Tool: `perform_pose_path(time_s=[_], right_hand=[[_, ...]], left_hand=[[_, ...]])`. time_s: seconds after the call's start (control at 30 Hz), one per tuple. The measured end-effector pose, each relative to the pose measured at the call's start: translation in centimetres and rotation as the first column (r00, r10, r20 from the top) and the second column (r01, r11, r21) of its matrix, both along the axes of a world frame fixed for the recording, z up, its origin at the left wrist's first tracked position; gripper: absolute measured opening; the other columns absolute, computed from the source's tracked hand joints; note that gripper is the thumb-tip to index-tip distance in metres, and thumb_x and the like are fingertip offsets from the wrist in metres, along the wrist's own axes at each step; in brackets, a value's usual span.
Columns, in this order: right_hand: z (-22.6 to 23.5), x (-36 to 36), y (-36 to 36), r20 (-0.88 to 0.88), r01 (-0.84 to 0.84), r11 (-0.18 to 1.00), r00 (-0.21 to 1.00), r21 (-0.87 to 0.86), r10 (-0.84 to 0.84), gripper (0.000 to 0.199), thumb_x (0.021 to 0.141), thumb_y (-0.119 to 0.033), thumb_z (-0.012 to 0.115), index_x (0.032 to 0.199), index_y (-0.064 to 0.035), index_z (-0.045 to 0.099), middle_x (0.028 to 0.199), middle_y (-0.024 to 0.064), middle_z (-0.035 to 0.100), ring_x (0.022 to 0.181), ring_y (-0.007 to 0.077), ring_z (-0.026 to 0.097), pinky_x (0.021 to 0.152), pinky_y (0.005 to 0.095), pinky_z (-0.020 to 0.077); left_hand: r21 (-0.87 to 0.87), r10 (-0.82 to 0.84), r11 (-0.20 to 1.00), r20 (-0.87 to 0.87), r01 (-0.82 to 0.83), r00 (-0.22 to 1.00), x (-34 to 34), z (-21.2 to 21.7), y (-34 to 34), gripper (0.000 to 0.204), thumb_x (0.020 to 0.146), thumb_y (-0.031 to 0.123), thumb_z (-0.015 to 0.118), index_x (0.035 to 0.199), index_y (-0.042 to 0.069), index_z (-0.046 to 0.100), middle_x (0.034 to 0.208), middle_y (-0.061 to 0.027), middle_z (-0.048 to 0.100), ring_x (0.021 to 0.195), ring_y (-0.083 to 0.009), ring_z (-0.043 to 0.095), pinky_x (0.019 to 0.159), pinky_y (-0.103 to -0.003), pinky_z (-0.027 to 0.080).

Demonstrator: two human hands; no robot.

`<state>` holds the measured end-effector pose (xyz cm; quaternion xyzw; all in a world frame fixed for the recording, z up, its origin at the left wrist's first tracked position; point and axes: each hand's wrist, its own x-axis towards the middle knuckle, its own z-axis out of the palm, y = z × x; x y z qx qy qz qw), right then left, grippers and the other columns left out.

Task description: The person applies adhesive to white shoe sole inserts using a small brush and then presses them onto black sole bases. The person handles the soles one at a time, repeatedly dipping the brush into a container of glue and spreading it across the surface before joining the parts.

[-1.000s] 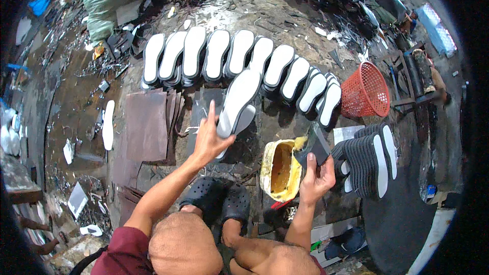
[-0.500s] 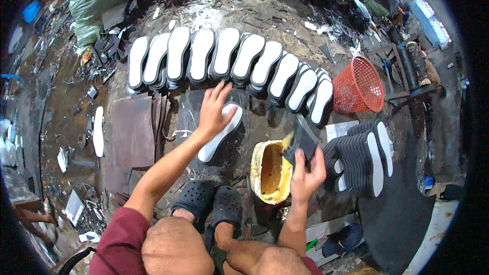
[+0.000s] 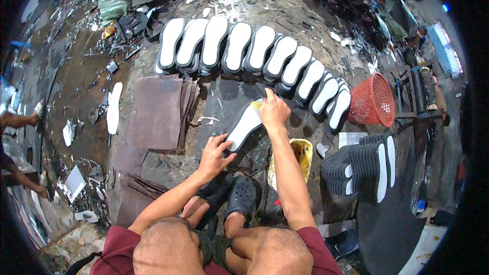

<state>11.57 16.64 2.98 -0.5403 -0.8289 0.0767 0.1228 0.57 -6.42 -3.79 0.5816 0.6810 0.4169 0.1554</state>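
Observation:
A white-topped shoe sole [image 3: 245, 125] with a dark rim lies slanted on a dark mat in front of me. My left hand [image 3: 216, 157] grips its lower end, thumb and fingers closed around the edge. At the sole's upper end, my right hand [image 3: 275, 111] is closed on a dark flat spreader, mostly hidden by the fingers. A yellow glue smear [image 3: 256, 104] shows on the white surface beside those fingers. Partly behind my right forearm stands a glue tub [image 3: 301, 159], its inside coated yellow.
Beyond the mat, stacks of white-topped soles [image 3: 238, 47] form a curved row. A red mesh basket [image 3: 373, 103] is at the right, with dark stacked soles [image 3: 368, 170] nearer me. Brown sheets [image 3: 159, 112] lie left of the mat; scraps litter the floor.
My right hand has moved from beside the tub to the sole's upper end with the spreader. My left hand has shifted to its lower end. Yellow glue now shows on the white surface.

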Motion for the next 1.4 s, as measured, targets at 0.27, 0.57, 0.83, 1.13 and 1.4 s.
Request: perform_pose_path(time_s=[0.27, 0.57, 0.83, 1.13, 1.4], right_hand=[[0.1, -3.9, -7.0, -0.021, -0.732, 0.661, 0.673, -0.166, 0.739, 0.032, 0.086, -0.017, 0.061, 0.112, -0.0273, 0.076, 0.106, 0.0064, 0.076, 0.096, 0.0268, 0.073, 0.083, 0.0452, 0.0585], [0.5, 1.4, -1.4, 0.070, -0.335, 0.941, 0.939, -0.044, 0.337, 0.045, 0.081, -0.006, 0.060, 0.124, -0.0207, 0.067, 0.108, 0.0098, 0.074, 0.091, 0.0338, 0.073, 0.074, 0.0486, 0.0580], [-0.8, -0.7, -14.0, 0.195, -0.601, 0.799, 0.787, 0.027, 0.585, 0.029, 0.086, -0.014, 0.061, 0.115, -0.0168, 0.064, 0.095, 0.0045, 0.067, 0.084, 0.0251, 0.072, 0.068, 0.0393, 0.0572], [6.3, 3.0, -9.7, -0.598, -0.355, 0.935, 0.752, -0.014, 0.277, 0.036, 0.071, 0.005, 0.067, 0.106, -0.0053, 0.067, 0.111, 0.0158, 0.072, 0.105, 0.0355, 0.070, 0.094, 0.0429, 0.0566], [0.4, 4.9, 5.1, -0.280, -0.389, 0.865, 0.910, -0.317, 0.306, 0.042, 0.073, 0.007, 0.052, 0.100, -0.0116, 0.079, 0.111, 0.0099, 0.075, 0.120, 0.0316, 0.066, 0.112, 0.0489, 0.0456]], left_hand=[[-0.051, 0.038, 0.998, -0.023, -0.039, 0.999, 0.9, -0.5, -0.3, 0.053, 0.073, 0.019, 0.088, 0.121, 0.010, 0.067, 0.132, -0.0176, 0.059, 0.111, -0.0388, 0.057, 0.093, -0.047, 0.051], [0.014, 0.045, 0.999, 0.005, -0.045, 0.999, 1.4, 0.3, 1.0, 0.053, 0.075, 0.021, 0.088, 0.123, 0.012, 0.067, 0.129, -0.0185, 0.056, 0.111, -0.0394, 0.054, 0.094, -0.048, 0.049], [0.249, 0.414, 0.858, 0.183, -0.450, 0.891, -3.9, 7.8, 1.0, 0.027, 0.092, 0.010, 0.070, 0.118, 0.005, 0.072, 0.113, -0.0117, 0.060, 0.107, -0.0263, 0.056, 0.094, -0.038, 0.046], [-0.145, 0.316, 0.949, 0.401, -0.280, 0.860, -3.9, 4.5, 0.4, 0.071, 0.088, 0.013, 0.074, 0.151, 0.002, 0.042, 0.120, -0.0149, 0.065, 0.105, -0.0253, 0.062, 0.093, -0.039, 0.051], [-0.182, -0.002, 0.983, -0.038, -0.005, 0.999, 1.3, 2.1, 2.2, 0.115, 0.072, 0.019, 0.087, 0.158, -0.006, 0.015, 0.107, -0.0202, 0.060, 0.100, -0.0375, 0.055, 0.088, -0.044, 0.050]])
